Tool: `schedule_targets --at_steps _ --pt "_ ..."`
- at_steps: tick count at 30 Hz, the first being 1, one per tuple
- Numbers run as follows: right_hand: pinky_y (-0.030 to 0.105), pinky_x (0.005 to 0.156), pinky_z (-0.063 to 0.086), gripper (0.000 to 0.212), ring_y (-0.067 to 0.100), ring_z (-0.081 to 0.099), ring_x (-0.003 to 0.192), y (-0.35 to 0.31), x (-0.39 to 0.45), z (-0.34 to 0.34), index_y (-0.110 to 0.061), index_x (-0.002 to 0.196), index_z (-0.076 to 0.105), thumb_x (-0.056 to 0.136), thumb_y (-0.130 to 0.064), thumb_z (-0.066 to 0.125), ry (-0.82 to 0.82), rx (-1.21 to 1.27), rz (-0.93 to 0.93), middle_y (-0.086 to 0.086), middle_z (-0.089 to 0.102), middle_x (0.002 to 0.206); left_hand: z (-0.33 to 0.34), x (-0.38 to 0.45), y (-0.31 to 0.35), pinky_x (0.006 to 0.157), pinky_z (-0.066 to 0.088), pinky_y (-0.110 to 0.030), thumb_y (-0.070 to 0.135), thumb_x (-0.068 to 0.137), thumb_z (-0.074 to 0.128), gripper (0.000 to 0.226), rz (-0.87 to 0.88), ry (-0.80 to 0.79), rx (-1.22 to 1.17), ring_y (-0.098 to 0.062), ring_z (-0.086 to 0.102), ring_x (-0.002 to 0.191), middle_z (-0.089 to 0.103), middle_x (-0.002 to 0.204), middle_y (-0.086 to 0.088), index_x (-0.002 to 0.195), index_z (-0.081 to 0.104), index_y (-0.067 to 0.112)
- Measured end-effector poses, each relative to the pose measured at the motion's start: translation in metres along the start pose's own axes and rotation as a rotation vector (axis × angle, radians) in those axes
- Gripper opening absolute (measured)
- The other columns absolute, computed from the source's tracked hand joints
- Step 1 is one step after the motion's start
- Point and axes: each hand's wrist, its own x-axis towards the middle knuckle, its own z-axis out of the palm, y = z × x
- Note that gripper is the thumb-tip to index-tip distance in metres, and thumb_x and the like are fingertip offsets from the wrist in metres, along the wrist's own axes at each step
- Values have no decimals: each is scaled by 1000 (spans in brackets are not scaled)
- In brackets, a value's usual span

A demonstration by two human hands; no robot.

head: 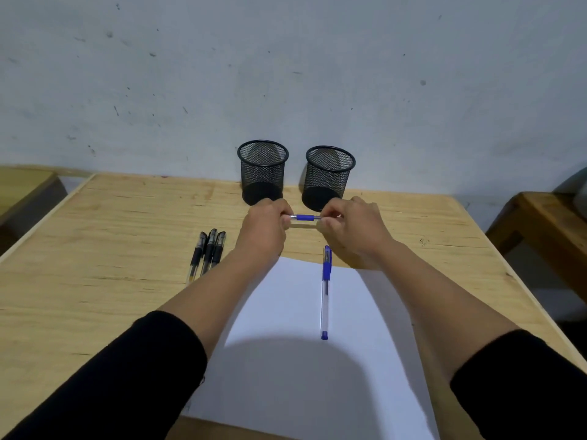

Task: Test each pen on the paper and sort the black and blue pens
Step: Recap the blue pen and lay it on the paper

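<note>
I hold a blue pen (305,217) level above the table, just in front of two black mesh pen cups. My left hand (263,230) grips its left end and my right hand (349,230) grips its right end; only the blue grip between them shows. A second blue pen (325,290) lies capped on the white paper (286,328), pointing away from me. Three black pens (208,254) lie side by side on the wood left of the paper. The left cup (262,171) and right cup (328,177) look empty.
The wooden table (111,249) stands against a grey wall. Its left and right edges slant inward toward the back. A wooden bench or stool (546,223) is at the right, and another wooden surface (22,188) at the far left.
</note>
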Motion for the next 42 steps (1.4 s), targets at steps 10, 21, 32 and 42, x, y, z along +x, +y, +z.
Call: schedule_targets --at_steps 10,21,32,42 --pt "20 55 39 6 8 53 55 -52 -72 -51 -15 80 69 85 -15 66 66 1180 291 -1 67 68 -54 -55 34 62 34 2 10 88 55 17 -8 58 -389 5 51 68 62 77 8 92 70 17" --pt "14 39 33 17 4 45 43 -59 -119 -70 -13 74 59 91 -8 56 438 1289 208 -6 58 49 -103 -61 25 61 35 -1 5 86 55 19 -40 212 -316 -3 54 69 71 86 -5 89 72 14" --pt "18 41 37 11 9 49 50 -38 -142 -48 -9 83 63 91 -9 56 382 1211 358 8 63 68 -34 -59 12 76 38 -18 11 86 61 15 -102 -81 -208 -13 59 83 71 94 -6 95 72 12" --pt "18 41 38 10 9 50 51 -36 -142 -31 -7 89 66 91 -9 56 305 1242 459 9 63 69 -1 -54 9 84 48 -30 14 85 63 16 -134 -127 -100 -21 62 92 70 98 -7 99 70 15"
